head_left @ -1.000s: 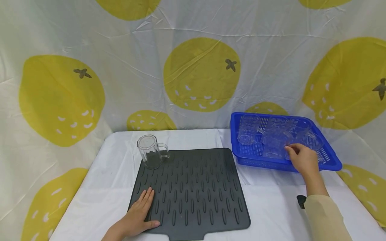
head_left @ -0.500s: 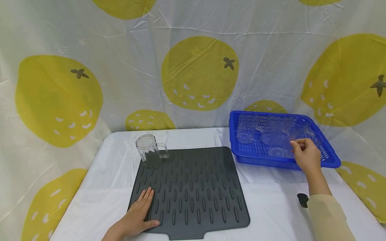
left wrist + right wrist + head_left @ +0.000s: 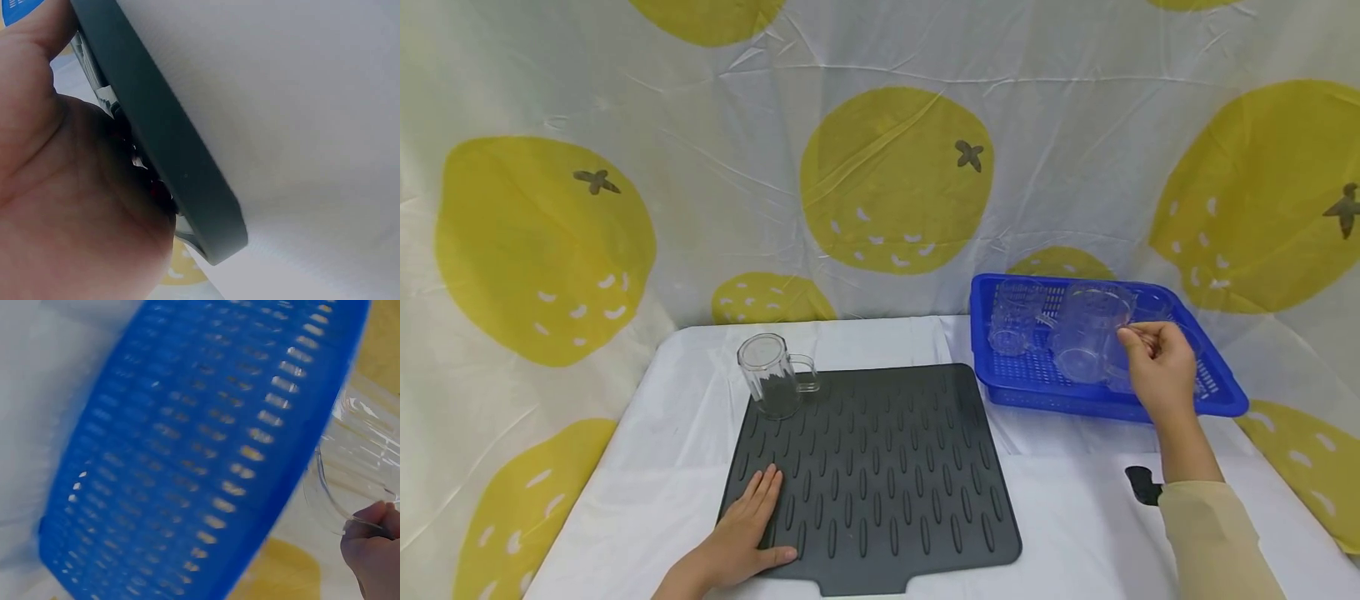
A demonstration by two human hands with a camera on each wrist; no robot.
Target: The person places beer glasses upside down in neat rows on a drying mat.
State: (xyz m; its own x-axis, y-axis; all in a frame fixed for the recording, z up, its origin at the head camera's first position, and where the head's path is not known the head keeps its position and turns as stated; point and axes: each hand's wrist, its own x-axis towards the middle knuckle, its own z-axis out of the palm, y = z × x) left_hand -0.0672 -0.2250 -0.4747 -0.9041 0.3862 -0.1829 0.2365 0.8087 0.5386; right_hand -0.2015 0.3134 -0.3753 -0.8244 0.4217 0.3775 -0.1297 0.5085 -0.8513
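My left hand [image 3: 741,533] lies flat with straight fingers on the lower left of a dark grey ridged drying mat [image 3: 880,467]. In the left wrist view the palm sits against the edge of the mat [image 3: 169,144]. My right hand [image 3: 1161,367] pinches the handle of a clear glass mug [image 3: 1086,333], which overlaps the blue basket [image 3: 1052,404] in the head view. From the right wrist, the mug [image 3: 362,450] shows above the basket's rim, with fingers [image 3: 375,531] at its handle. Another glass mug [image 3: 775,383] stands upside down on the mat's far left corner.
Several more clear glass mugs [image 3: 1011,325] lie in the basket at the back right. A small black object [image 3: 1142,485] shows beside the right sleeve. White cloth [image 3: 655,475] covers the table, and a lemon-print curtain [image 3: 895,183] hangs behind it.
My right hand has risen slightly, lifting a glass mug by its handle up from among the others in the basket. The left hand stays in place on the mat.
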